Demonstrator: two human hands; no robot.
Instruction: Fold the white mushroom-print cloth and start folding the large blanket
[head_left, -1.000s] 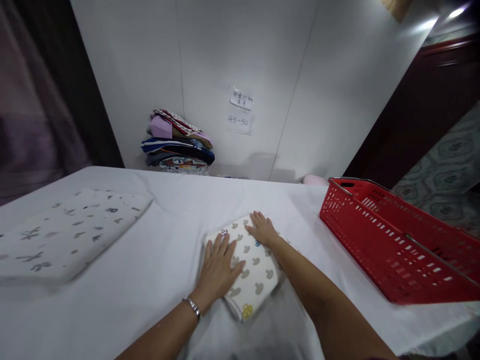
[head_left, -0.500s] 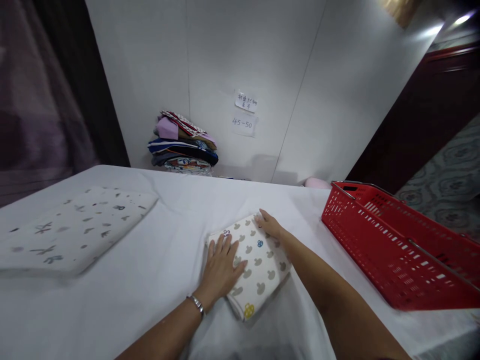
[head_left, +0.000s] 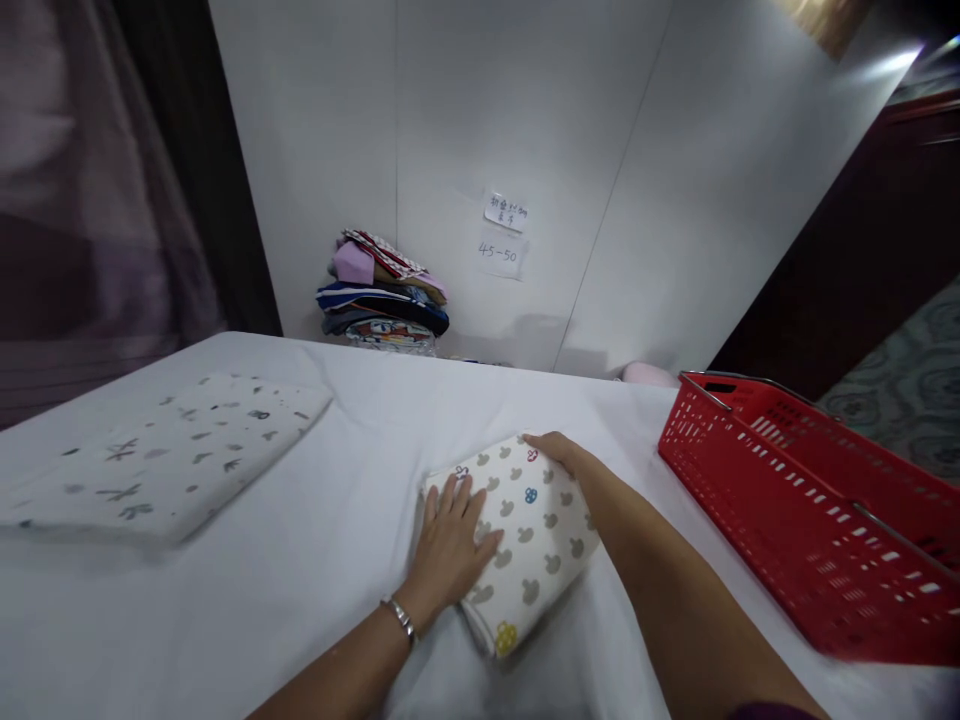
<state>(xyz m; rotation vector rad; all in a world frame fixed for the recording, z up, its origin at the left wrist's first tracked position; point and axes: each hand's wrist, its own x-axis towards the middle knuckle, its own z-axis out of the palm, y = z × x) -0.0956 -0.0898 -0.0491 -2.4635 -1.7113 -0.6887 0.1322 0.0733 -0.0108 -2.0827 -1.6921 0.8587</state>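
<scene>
A folded cream cloth with small grey mouse-head prints lies on the white-covered table. My left hand rests flat on its near left part, fingers stretched out, a silver bracelet on the wrist. My right hand lies along the cloth's far right edge, fingers extended and curved over the corner.
A red plastic basket stands at the right of the table. A flat white patterned cloth lies at the left. A stack of folded clothes sits against the white wall, under two paper notes.
My right hand slid from the top of the cloth to its far right edge. The left hand stayed flat on it. The view shifted slightly.
</scene>
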